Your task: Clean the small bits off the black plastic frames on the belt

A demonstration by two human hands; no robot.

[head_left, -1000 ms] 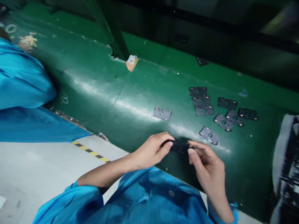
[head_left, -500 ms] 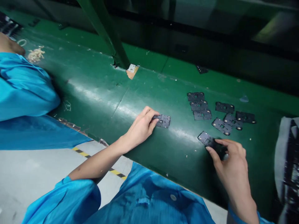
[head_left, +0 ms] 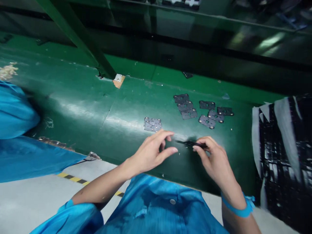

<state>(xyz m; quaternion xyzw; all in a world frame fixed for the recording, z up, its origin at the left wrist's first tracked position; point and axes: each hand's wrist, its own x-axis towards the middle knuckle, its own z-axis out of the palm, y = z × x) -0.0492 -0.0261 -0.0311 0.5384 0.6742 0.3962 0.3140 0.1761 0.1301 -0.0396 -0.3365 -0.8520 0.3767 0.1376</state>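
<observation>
Between the thumb and fingers of my right hand (head_left: pixel 214 156) is a flat black plastic plate (head_left: pixel 187 143), held nearly edge-on above the bench. My left hand (head_left: pixel 156 149) is open and holds nothing, its thumb and fingers apart just left of that plate's free end. Beyond my left hand, black plates (head_left: pixel 152 124) lie overlapping on the green bench. Farther right, several similar black plates (head_left: pixel 187 106) rest in an overlapping row, with another loose cluster (head_left: pixel 211 117) beside them. They have small square openings and light metallic spots at their corners.
A green post (head_left: pixel 97 58) meets the green bench (head_left: pixel 117 113) at a metal bracket. Black wrapped goods (head_left: pixel 282 162) stand at the right edge. On the left is another person's blue sleeve (head_left: pixel 14 113), near a pale heap of scraps (head_left: pixel 8 71).
My left hand has let go of the plate on the bench and moved right. My right hand has turned its plate edge-on, bringing it closer to the left hand. The view has shifted right.
</observation>
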